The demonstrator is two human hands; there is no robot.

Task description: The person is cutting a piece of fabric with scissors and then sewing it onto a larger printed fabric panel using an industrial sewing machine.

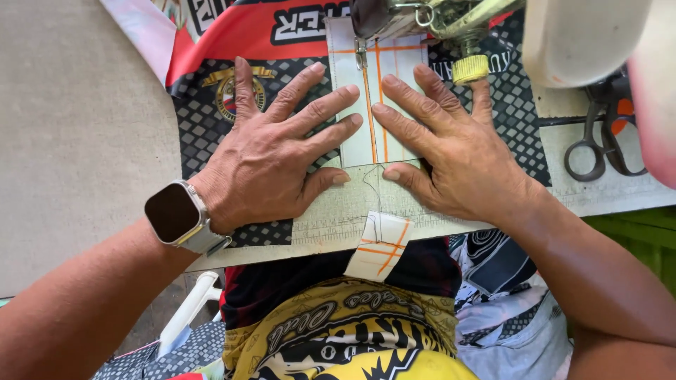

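My left hand [271,151] lies flat, fingers spread, on a black, grey and red printed fabric [204,127] spread over the sewing table. My right hand [451,148] presses flat on the same fabric to the right. Between the fingertips of both hands lies a white strip [370,112] marked with orange lines, running up under the sewing machine's presser foot [361,53]. The strip's lower end [380,246] hangs over the table's front edge. A smartwatch [176,214] sits on my left wrist.
The sewing machine head [451,17] stands at the top, its white body [584,39] at the right. Dark scissors [602,137] lie on the table at the right. The grey tabletop [77,134] extends left. A ruler strip [331,225] runs along the front edge.
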